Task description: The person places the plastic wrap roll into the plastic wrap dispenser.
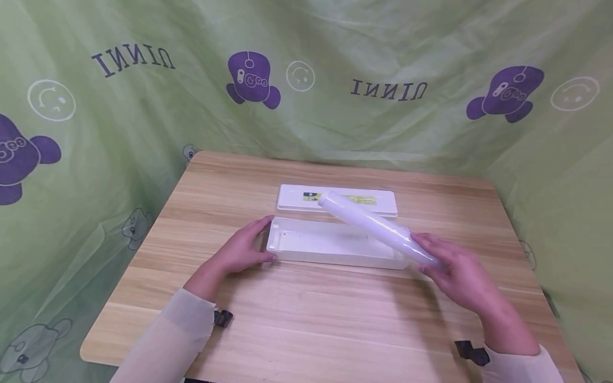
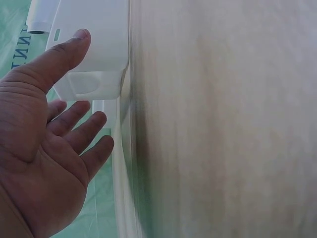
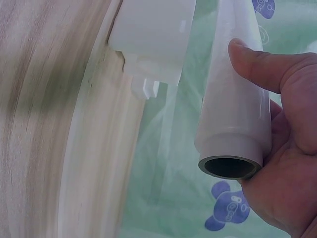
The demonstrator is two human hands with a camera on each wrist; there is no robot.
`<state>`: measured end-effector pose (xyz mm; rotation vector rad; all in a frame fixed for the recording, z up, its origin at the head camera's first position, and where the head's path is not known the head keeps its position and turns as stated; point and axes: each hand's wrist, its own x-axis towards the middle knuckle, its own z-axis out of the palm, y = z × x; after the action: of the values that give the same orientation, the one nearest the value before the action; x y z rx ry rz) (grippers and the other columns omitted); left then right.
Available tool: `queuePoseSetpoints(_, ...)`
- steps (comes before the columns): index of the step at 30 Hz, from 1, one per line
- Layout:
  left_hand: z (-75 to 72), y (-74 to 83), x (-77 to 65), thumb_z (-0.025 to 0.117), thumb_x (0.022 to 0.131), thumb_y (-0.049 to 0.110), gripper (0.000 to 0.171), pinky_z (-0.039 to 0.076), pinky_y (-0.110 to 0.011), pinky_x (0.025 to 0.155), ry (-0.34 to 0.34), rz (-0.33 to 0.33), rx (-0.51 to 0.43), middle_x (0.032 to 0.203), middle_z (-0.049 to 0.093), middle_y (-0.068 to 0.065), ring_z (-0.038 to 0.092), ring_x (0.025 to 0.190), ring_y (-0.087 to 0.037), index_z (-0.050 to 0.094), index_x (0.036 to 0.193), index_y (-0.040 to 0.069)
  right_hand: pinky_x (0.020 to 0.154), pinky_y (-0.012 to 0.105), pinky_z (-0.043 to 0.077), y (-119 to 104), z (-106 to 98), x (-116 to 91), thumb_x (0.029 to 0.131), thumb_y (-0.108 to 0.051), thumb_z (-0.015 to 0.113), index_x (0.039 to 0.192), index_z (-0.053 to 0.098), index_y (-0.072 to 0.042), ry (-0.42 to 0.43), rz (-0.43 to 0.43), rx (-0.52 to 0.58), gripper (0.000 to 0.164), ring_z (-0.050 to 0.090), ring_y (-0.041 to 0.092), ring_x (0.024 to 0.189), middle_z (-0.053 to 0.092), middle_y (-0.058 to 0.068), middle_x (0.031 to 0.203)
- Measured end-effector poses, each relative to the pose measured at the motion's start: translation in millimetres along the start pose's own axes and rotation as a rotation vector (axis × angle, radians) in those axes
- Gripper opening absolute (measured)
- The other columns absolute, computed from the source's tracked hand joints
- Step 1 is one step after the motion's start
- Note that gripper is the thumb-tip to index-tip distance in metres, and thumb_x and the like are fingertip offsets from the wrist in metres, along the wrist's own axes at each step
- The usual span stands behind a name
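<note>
My right hand (image 1: 462,274) grips the near end of a cling film roll (image 1: 378,226), thumb on one side and fingers behind it. The roll slants above an open white plastic box (image 1: 330,260), its far end up and to the left; the right wrist view shows its hollow core end (image 3: 230,167). At the left end of the box, my left hand (image 1: 241,247) is spread, thumb by the front corner and fingers toward the back corner. In the left wrist view its thumb lies over the box wall (image 2: 101,44), with loosely extended fingers beside the end. Firm contact is unclear.
Behind the box lies a white lid (image 1: 289,198) with a yellow-green label, partly hidden by the roll. Both rest on a wooden table (image 1: 306,319). A green printed curtain (image 1: 335,127) hangs around the table's back and sides.
</note>
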<state>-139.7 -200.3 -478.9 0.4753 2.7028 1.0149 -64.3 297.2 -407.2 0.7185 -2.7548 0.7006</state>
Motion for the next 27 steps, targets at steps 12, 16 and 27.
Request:
queuePoseSetpoints(12, 2.1, -0.9, 1.7, 0.091, 0.077, 0.044, 0.112, 0.031, -0.052, 0.123, 0.002, -0.009, 0.007, 0.163, 0.041, -0.010, 0.037, 0.150, -0.033, 0.028, 0.166, 0.018, 0.096, 0.064, 0.052, -7, 6, 6, 0.076, -0.002, 0.088, 0.148, 0.060, -0.022, -0.007, -0.039, -0.020, 0.080, 0.063, 0.044, 0.122, 0.063, 0.016, 0.141)
queuePoseSetpoints(16, 1.6, -0.9, 1.3, 0.091, 0.077, 0.044, 0.112, 0.031, -0.052, 0.123, 0.003, -0.004, 0.004, 0.163, 0.042, -0.010, 0.037, 0.150, -0.033, 0.028, 0.165, 0.018, 0.097, 0.065, 0.052, -9, 8, 8, 0.077, -0.002, 0.088, 0.149, 0.059, -0.023, -0.021, -0.040, -0.012, 0.080, 0.063, 0.044, 0.123, 0.063, 0.016, 0.142)
queuePoseSetpoints(27, -0.9, 2.0, -2.0, 0.092, 0.077, 0.044, 0.111, 0.031, -0.055, 0.122, 0.002, -0.011, -0.008, 0.163, 0.041, -0.012, 0.037, 0.149, -0.036, 0.028, 0.165, 0.020, 0.099, 0.063, 0.052, -13, 13, 16, 0.078, -0.002, 0.087, 0.147, 0.061, -0.022, -0.055, -0.064, -0.003, 0.077, 0.061, 0.041, 0.128, 0.065, 0.010, 0.142)
